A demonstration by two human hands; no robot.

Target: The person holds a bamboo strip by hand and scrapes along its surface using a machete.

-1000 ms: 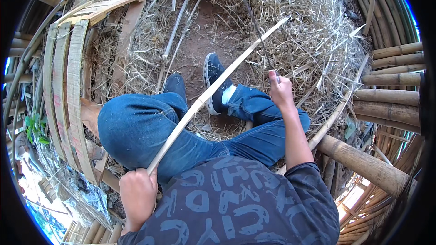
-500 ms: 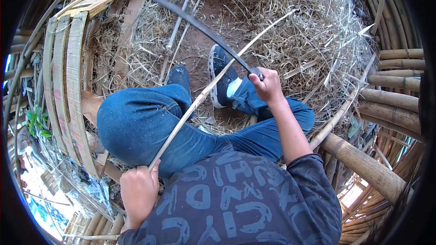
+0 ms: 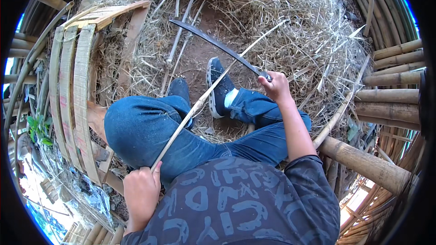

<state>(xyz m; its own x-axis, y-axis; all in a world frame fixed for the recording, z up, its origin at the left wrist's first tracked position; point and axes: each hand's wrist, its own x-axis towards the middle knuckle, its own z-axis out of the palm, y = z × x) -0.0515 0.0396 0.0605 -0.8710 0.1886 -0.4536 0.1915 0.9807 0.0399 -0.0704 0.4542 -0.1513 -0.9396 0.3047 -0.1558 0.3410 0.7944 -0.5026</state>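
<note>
Left hand: the bare left hand (image 3: 141, 193) is closed in a fist around the strip's near end, thumb along it. Its grip could twist or slip, since no other hand steadies the strip. It has hardly shifted since a second ago.
Bent left knee: the faded blue denim knee (image 3: 134, 129) lies under the strip's near part; a blade drawn too far back along the strip could cut into it. It sits much as it did.
Pale strip: the long, thin, straw-coloured strip, seemingly split bamboo (image 3: 200, 102), slants from the left fist, over the lap, to above the dry yellow straw (image 3: 309, 27). It might split unevenly or snag at its knobbly middle. It showed a broad face a second ago; now it looks narrower.
Dark shoe: the dark, white-soled shoe (image 3: 223, 93) lies below the crossing; a slip off the strip could bring the edge onto it.
Curved blade: the long, dark metal blade (image 3: 211, 41) crosses in front of the strip; contact I cannot tell. It could skid if badly angled. Earlier it pointed away, looking thin; now it slants leftward.
Right hand: the bare right hand (image 3: 276, 87) is wrapped around the mostly hidden handle; a loose hold could let the blade turn.
</note>
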